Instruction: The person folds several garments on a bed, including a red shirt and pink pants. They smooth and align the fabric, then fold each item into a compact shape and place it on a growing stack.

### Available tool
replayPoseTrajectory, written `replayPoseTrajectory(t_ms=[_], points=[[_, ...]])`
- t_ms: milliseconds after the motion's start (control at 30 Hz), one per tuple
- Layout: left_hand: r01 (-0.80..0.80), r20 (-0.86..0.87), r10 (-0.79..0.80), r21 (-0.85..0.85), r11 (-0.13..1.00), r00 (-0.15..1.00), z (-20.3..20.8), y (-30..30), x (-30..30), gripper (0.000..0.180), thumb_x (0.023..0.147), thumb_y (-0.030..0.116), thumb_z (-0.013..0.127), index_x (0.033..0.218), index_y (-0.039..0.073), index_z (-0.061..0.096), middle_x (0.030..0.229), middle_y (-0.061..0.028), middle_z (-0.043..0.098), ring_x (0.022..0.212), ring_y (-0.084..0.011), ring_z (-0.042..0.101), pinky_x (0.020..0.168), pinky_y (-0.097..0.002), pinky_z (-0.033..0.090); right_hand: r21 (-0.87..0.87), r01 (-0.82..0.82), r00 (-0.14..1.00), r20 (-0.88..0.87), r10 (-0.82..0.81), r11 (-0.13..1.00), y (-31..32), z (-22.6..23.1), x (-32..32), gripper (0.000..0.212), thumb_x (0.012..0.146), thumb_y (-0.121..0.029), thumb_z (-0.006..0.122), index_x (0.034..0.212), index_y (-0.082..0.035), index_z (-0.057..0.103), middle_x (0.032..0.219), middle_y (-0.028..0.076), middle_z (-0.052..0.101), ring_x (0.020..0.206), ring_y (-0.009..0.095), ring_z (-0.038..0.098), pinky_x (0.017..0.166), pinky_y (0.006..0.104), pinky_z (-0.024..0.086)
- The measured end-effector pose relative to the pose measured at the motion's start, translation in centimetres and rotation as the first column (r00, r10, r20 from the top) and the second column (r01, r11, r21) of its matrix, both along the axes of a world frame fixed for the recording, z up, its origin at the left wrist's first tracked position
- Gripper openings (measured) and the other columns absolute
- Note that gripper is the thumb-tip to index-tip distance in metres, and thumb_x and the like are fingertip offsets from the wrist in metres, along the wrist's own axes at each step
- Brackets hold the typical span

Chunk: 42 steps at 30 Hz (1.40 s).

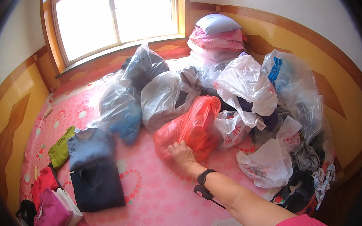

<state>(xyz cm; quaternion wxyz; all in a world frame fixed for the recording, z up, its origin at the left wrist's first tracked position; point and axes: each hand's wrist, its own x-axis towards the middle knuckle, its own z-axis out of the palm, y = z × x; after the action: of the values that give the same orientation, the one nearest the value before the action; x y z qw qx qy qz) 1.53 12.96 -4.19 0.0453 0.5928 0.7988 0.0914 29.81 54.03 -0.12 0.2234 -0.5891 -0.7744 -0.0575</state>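
Note:
My right hand (183, 155) reaches in from the lower right, with curled fingers closed on the near side of a red plastic bag (190, 127). The bag lies full and rumpled on the pink patterned bed cover (153, 199); its contents are hidden. A black band with a small device (204, 187) is strapped round my right wrist. My left hand is out of view. Touching the red bag or close by are a clear bag with grey cloth (161, 98) and a white bag with red print (232, 128).
Folded dark blue (98, 188) and grey-blue tops (92, 148) lie at left, near green (61, 148), red and magenta clothes (54, 216). Several stuffed bags, including a big clear one (299, 92), crowd the right. Folded bedding (218, 39) is stacked by the window (116, 21).

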Motion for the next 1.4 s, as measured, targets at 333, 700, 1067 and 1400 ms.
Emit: replayPoseTrajectory(t_ms=[333, 700, 1067, 1400], points=[[0.052, -0.042, -0.049, 0.063, 0.997, 0.998, -0.4, 0.9, -0.3, 0.065, 0.099, 0.04, 0.054, 0.15, 0.001, 0.048, 0.16, -0.0205, 0.042, 0.152, -0.0356, 0.032, 0.128, -0.0537, 0.012, -0.152, -0.256, 0.956, -0.19, 0.226, 0.955, -14.3, 0.5, 1.3, 0.016, 0.081, -0.004, 0.062, 0.096, -0.008, 0.057, 0.093, 0.014, 0.058, 0.093, 0.036, 0.06, 0.081, 0.0467, 0.054], [0.026, 0.373, -0.086, 0.161, 0.987, 0.924, -5.6, -0.7, -5.2, 0.052, 0.102, 0.037, 0.052, 0.142, 0.004, 0.057, 0.149, -0.0157, 0.053, 0.144, -0.0344, 0.041, 0.12, -0.0442, 0.032, -0.262, -0.664, 0.742, -0.35, 0.572, 0.701, -50.9, 3.6, -3.4, 0.011, 0.081, -0.016, 0.062, 0.083, -0.012, 0.051, 0.086, 0.004, 0.052, 0.084, 0.024, 0.058, 0.058, 0.0366, 0.054], [-0.075, 0.963, 0.264, -0.26, 0.963, 0.057, 1.8, -12.1, -3.8, 0.024, 0.107, 0.025, 0.06, 0.094, 0.005, 0.062, 0.087, 0.0027, 0.065, 0.078, -0.0036, 0.055, 0.071, -0.022, 0.046, -0.354, -0.374, 0.771, -0.632, 0.076, 0.857, -55.6, 7.7, 0.8, 0.036, 0.09, -0.015, 0.074, 0.122, -0.004, 0.061, 0.119, 0.017, 0.064, 0.115, 0.035, 0.062, 0.097, 0.0416, 0.052], [-0.087, 0.975, -0.026, 0.007, 0.996, -0.221, 12.2, -10.5, -1.5, 0.019, 0.109, 0.022, 0.055, 0.108, 0.006, 0.065, 0.096, 0.0011, 0.068, 0.084, -0.0057, 0.06, 0.078, -0.0249, 0.052, -0.473, -0.23, 0.757, -0.636, -0.149, 0.85, -57.0, 6.0, -0.2, 0.058, 0.098, -0.036, 0.069, 0.141, 0.0, 0.051, 0.137, 0.022, 0.056, 0.128, 0.037, 0.056, 0.107, 0.0427, 0.047]])
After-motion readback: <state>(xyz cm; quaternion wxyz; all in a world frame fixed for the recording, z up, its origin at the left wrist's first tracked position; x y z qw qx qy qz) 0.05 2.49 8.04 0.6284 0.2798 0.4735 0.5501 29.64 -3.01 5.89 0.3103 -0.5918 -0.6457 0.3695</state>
